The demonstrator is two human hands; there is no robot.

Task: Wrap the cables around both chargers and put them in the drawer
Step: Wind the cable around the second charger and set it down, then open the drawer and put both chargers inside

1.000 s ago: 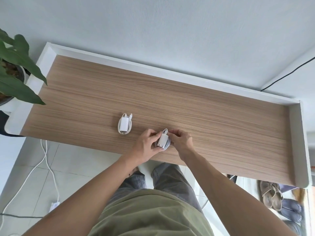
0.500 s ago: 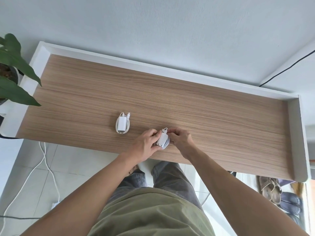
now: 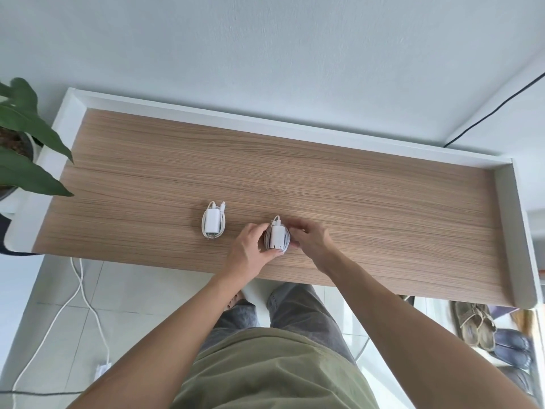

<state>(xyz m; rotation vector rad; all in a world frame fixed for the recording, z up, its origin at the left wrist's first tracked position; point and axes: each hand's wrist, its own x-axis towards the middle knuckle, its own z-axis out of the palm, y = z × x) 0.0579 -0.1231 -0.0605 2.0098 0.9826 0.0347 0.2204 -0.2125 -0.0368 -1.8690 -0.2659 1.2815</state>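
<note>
Two white chargers: one (image 3: 212, 223) lying alone, one (image 3: 277, 237) between the hands. Two hands (image 3: 247, 251) (image 3: 313, 241). One desk (image 3: 383, 208). One potted plant (image 3: 22, 143).

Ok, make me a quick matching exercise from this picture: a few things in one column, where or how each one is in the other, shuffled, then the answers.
Things:
1. wrapped charger
2. second charger
3. potted plant
4. sandals

Places or states:
A. on the floor past the right end of the tabletop
B. lying alone on the wood, no hand on it
C. off the left end of the tabletop
D. held between the left hand and the right hand

Pairs: 1-B, 2-D, 3-C, 4-A
</note>
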